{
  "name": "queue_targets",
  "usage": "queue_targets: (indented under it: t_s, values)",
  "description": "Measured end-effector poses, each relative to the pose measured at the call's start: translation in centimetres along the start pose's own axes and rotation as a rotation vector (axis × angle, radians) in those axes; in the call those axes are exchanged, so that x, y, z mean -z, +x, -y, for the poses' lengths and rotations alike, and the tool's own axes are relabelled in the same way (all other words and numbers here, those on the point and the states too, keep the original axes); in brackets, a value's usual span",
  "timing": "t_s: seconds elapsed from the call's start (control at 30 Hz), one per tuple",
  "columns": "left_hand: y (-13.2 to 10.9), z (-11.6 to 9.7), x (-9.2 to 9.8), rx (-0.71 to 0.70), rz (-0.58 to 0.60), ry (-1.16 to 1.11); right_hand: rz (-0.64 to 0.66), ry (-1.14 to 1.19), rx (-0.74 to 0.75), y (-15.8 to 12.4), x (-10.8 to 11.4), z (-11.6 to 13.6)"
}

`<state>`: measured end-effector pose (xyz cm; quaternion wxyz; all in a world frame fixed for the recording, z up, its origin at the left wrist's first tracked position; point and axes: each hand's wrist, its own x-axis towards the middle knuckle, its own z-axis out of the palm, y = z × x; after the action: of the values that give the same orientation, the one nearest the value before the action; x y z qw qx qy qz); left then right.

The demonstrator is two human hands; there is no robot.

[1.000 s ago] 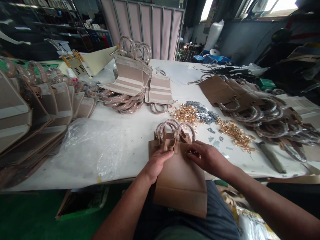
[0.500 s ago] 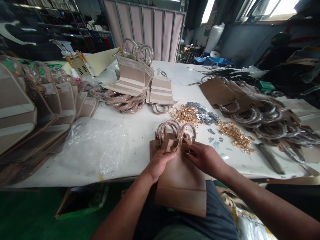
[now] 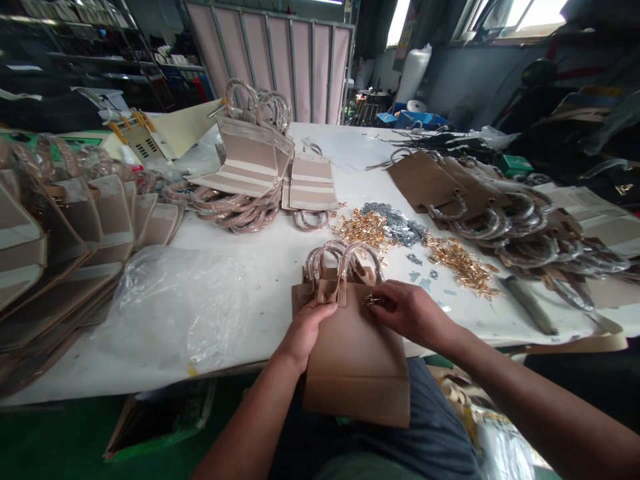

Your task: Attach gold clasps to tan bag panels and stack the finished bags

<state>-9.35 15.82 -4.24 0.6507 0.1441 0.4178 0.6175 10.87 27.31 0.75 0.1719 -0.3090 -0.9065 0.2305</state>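
Observation:
A brown bag panel (image 3: 357, 353) with plastic-wrapped loop handles (image 3: 361, 252) leans over the table's front edge onto my lap. My left hand (image 3: 306, 328) is closed on its upper left part, thumb lying on the front just below a handle tab. Between the fingertips of my right hand (image 3: 406, 308) is a small gold-coloured metal fitting (image 3: 371, 300), held at the panel's upper right. Whether the fitting touches the panel I cannot tell. Past the bag panel lie a pile of gold fittings (image 3: 365, 228) and a heap of grey metal plates (image 3: 397, 223).
A second gold pile (image 3: 463, 265) lies right of the bag. Stacked brown panels with handles (image 3: 445, 183) fill the right side; beige panels (image 3: 250, 150) stand behind and more panels (image 3: 115, 213) at left. Clear plastic sheeting (image 3: 170, 300) and a grey rod-like tool (image 3: 533, 307) rest on the table.
The view has shifted slightly, so most things sit further left. My right hand still pinches the gold fitting, whose prongs show more clearly. My left hand keeps its hold on the bag panel.

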Motion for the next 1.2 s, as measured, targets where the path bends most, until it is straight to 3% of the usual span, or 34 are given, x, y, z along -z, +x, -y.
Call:
queue_targets:
  t_s: [0.3,0.8,1.2]
  values:
    - [0.1,-0.5,-0.2,0.047,0.023,-0.071,-0.086,0.087,0.056,-0.3,0.5,-0.2]
    - [-0.2,-0.4,-0.2,0.037,0.027,-0.016,-0.063,-0.013,0.083,0.1,-1.2,-1.2]
    - [-0.2,-0.4,0.0,0.022,0.074,0.024,-0.034,-0.047,0.122,0.4,-1.3,-1.4]
